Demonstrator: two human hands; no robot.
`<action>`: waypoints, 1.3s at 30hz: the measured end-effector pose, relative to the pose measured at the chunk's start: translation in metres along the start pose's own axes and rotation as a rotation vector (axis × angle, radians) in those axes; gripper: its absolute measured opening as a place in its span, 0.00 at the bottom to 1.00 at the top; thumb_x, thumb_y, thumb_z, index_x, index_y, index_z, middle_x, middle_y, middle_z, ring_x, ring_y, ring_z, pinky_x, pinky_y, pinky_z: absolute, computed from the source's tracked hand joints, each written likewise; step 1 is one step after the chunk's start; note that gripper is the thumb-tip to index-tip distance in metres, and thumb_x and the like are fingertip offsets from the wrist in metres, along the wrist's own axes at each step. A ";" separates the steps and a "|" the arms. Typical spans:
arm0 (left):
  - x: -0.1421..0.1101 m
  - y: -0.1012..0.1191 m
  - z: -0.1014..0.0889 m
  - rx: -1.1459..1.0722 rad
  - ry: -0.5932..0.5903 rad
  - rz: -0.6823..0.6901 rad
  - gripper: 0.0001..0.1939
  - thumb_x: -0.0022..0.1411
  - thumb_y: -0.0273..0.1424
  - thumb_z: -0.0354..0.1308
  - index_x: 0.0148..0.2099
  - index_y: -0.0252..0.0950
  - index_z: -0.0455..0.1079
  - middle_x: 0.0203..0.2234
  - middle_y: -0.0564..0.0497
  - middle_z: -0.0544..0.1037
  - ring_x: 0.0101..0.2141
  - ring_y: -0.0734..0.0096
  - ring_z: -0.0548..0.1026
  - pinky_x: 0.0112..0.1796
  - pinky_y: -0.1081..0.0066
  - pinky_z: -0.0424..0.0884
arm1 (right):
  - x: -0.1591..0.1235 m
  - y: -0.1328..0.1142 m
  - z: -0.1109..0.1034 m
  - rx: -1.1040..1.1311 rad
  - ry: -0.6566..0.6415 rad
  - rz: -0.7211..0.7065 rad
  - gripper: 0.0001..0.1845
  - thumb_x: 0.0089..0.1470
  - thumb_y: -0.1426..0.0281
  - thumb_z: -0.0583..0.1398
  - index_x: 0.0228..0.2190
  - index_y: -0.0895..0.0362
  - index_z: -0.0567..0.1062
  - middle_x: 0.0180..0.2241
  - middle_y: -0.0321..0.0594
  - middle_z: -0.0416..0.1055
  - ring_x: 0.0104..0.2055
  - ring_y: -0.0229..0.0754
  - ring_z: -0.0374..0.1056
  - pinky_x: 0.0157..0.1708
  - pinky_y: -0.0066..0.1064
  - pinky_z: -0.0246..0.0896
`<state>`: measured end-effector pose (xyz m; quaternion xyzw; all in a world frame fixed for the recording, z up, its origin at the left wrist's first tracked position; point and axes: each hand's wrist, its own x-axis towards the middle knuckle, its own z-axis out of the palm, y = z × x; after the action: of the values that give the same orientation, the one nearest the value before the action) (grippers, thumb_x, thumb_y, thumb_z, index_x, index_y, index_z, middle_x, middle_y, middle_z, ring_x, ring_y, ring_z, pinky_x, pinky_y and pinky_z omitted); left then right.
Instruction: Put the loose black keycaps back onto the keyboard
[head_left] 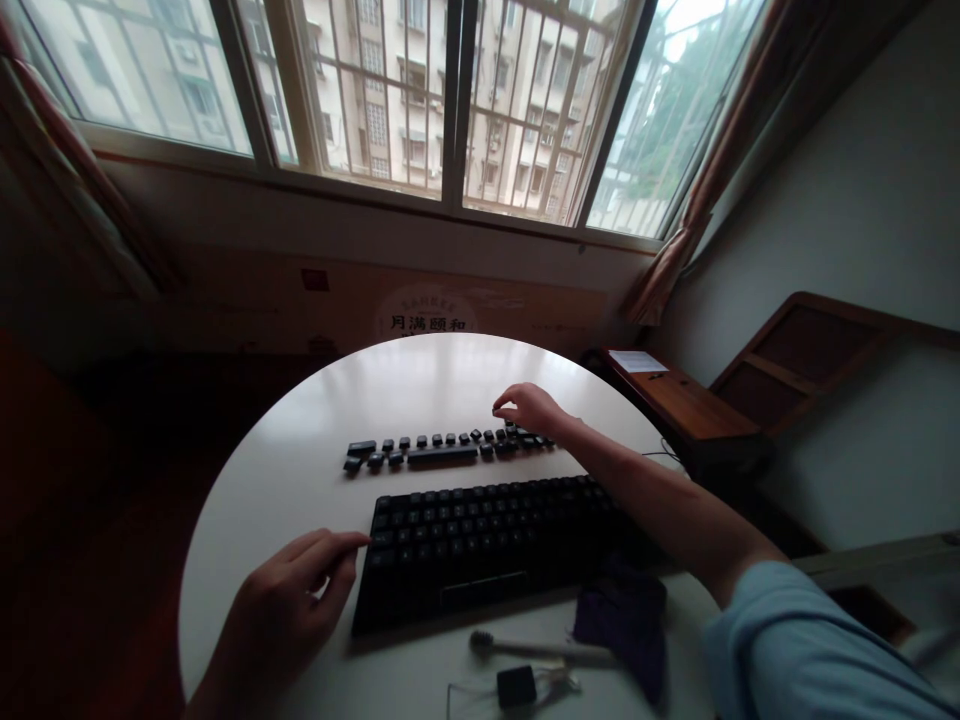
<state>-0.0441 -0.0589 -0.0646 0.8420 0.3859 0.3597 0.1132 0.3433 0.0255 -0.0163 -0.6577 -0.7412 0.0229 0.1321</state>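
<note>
A black keyboard (480, 535) lies on the white round table (300, 420); its lowest key rows are missing keycaps. My left hand (292, 590) rests at its left edge, the index fingertip touching the side and the thumb apart, holding nothing. Beyond the keyboard, loose black keycaps (442, 455) lie in two rows, with a long space bar keycap among them. Above the right part of these rows, my right hand (529, 408) is closed in a pinch. A small dark piece, apparently a keycap, shows at its fingertips. My right forearm hides the keyboard's right end.
In front of the keyboard lie a brush (540, 648), a dark purple cloth (622, 620) and a small black square tool with wire loops (517, 687). A thin cable (664, 453) runs off the table's right edge. A wooden bench (686, 400) stands beyond, below the window.
</note>
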 end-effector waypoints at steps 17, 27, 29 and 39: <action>-0.002 0.008 0.001 0.044 0.007 -0.068 0.14 0.64 0.38 0.52 0.41 0.38 0.77 0.31 0.51 0.80 0.23 0.73 0.73 0.29 0.75 0.71 | -0.194 -0.032 0.005 0.215 0.098 -0.130 0.07 0.54 0.70 0.68 0.37 0.52 0.83 0.39 0.39 0.79 0.42 0.42 0.74 0.44 0.32 0.67; -0.002 0.005 0.000 0.046 0.001 -0.053 0.13 0.64 0.37 0.52 0.41 0.39 0.76 0.33 0.49 0.81 0.26 0.72 0.76 0.29 0.76 0.72 | -0.194 -0.047 0.003 0.051 0.142 -0.209 0.04 0.57 0.70 0.66 0.36 0.53 0.82 0.39 0.38 0.79 0.39 0.42 0.72 0.41 0.33 0.64; -0.003 0.004 0.000 0.050 -0.020 -0.054 0.13 0.65 0.37 0.52 0.42 0.38 0.76 0.33 0.50 0.80 0.26 0.73 0.76 0.29 0.76 0.72 | -0.193 -0.049 0.000 0.016 0.114 -0.214 0.03 0.57 0.70 0.66 0.35 0.52 0.82 0.38 0.37 0.79 0.39 0.41 0.71 0.41 0.33 0.63; -0.003 -0.002 0.001 0.001 -0.010 -0.048 0.13 0.63 0.37 0.54 0.42 0.38 0.77 0.31 0.51 0.80 0.25 0.74 0.75 0.26 0.79 0.71 | -0.212 -0.065 0.004 -0.189 0.136 -0.286 0.20 0.56 0.59 0.66 0.46 0.57 0.79 0.53 0.47 0.75 0.55 0.57 0.65 0.56 0.49 0.54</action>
<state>-0.0458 -0.0598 -0.0682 0.8344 0.4055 0.3524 0.1232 0.3009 -0.1910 -0.0417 -0.5550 -0.8155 -0.1104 0.1212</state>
